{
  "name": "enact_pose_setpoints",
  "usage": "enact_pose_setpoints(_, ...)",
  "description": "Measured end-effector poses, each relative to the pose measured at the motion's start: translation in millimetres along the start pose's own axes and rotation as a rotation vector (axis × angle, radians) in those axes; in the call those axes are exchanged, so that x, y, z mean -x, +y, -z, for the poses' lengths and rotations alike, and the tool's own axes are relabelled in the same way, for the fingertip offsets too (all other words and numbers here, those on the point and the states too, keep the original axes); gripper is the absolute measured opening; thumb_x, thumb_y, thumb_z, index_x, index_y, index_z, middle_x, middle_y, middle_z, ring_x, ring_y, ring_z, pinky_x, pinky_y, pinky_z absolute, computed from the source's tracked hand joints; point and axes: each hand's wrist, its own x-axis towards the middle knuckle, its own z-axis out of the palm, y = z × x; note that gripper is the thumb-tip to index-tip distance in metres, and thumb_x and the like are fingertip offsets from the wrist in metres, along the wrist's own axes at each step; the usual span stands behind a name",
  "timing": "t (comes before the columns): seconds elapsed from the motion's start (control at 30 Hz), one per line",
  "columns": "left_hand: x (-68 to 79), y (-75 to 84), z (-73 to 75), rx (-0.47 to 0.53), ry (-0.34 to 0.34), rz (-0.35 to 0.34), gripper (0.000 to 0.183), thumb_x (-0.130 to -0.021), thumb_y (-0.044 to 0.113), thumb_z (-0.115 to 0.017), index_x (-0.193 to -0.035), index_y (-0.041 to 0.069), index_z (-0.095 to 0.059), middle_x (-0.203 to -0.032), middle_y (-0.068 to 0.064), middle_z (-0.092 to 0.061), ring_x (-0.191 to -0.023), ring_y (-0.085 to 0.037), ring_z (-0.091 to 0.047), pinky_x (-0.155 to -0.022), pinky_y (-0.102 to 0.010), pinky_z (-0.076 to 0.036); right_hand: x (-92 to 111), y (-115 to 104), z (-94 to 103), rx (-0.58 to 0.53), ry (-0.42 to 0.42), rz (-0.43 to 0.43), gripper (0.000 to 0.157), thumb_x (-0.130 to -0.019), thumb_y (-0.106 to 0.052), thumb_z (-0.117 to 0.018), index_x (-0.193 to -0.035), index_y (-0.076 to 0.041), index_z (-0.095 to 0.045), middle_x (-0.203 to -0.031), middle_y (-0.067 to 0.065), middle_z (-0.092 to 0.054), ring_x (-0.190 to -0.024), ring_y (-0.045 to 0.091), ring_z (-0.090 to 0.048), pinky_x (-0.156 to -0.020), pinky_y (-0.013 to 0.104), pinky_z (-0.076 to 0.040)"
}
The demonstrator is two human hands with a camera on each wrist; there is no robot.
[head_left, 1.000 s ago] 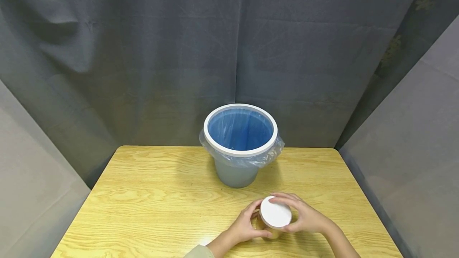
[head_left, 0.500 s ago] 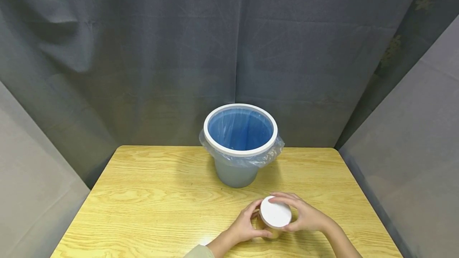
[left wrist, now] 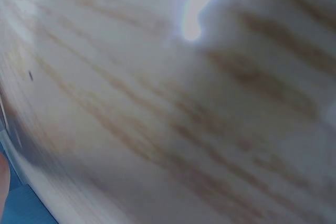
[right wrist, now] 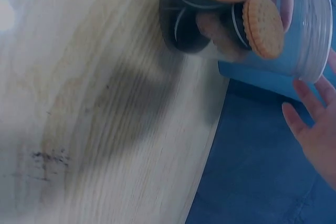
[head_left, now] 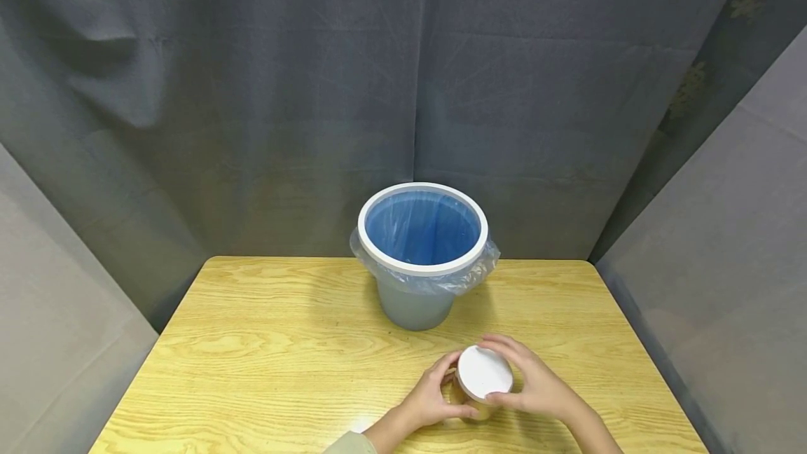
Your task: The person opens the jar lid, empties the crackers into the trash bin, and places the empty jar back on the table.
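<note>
Jar: a clear jar (right wrist: 296,40) stands on the tabletop (head_left: 265,342), right of its middle and toward the near side, between the two hands.
Long axis: roughly vertical, base down on the wood and top upward; a slight lean cannot be ruled out. In the right wrist view the same axis runs sideways, rim toward the right and base toward the left.
White lid: the white lid (head_left: 484,373) sits at the top of the jar, its flat round face turned up toward the head camera.
Biscuits: round biscuits (right wrist: 265,25), some pale and some dark, lie loose at various angles inside, gathered toward the base.
Left hand: the left hand (head_left: 433,394) grips the jar body, thumb on the near side and fingers round the far side, parted by the jar's width. The left wrist view shows only a sliver of skin at its edge.
Right hand: the right hand (head_left: 537,382) spans the lid from the right, thumb at the near edge and fingers at the far edge, curved and spread about as wide as the lid. How firmly they press cannot be told.
Bin: a grey bin (head_left: 415,307) with a white rim and a plastic liner (head_left: 476,273) stands upright beyond the hands, apart from them.
</note>
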Motion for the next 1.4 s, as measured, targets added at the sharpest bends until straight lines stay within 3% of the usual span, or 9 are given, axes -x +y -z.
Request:
enact_pose_setpoints(0.1,0.2,-1.1,-0.8,-0.007,0.005,-0.015,0.087,-0.069,0.018,-0.08,-0.14,0.016,-0.029,-0.136,-0.004,-0.042,-0.122,-0.018,-0.044,-0.097,-0.029,-0.044,2,-4,-6.1,0.066,0.086,-0.022,0.067,-0.067,-0.037,-0.08,-0.125,-0.015,-0.055,-0.125,0.0,-0.051,-0.11,0.025,-0.051,-0.08,0.045,-0.052)
enact_pose_setpoints(0.3,0.9,-1.0,-0.4,-0.009,0.0,0.016,0.086,-0.07,0.02,-0.079,-0.14,0.018,-0.028,-0.137,-0.003,-0.041,-0.122,-0.017,-0.044,-0.098,-0.029,-0.043,6,-16,-18.1,0.181,0.189,-0.126,0.068,-0.065,-0.044,-0.079,-0.123,-0.014,-0.056,-0.123,0.007,-0.052,-0.109,0.03,-0.051,-0.079,0.053,-0.049)
enact_pose_setpoints(0.9,1.6,2.3,0.6,-0.024,-0.002,0.049,0.084,-0.071,0.022,-0.078,-0.139,0.016,-0.029,-0.136,-0.005,-0.042,-0.122,-0.018,-0.044,-0.099,-0.029,-0.043,18,-27,-39.4,0.173,0.303,-0.28,0.07,-0.065,-0.042,-0.08,-0.123,-0.012,-0.055,-0.122,0.011,-0.047,-0.107,0.031,-0.048,-0.079,0.056,-0.048)
enact_pose_setpoints(1.4,1.7,1.9,1.0,-0.043,-0.002,0.064,0.083,-0.072,0.026,-0.078,-0.139,0.021,-0.029,-0.134,0.001,-0.043,-0.12,-0.015,-0.044,-0.098,-0.03,-0.043,19,-26,-45.2,0.177,0.306,-0.326,0.073,-0.066,-0.046,-0.078,-0.126,-0.012,-0.053,-0.123,0.014,-0.046,-0.108,0.035,-0.047,-0.077,0.058,-0.049)
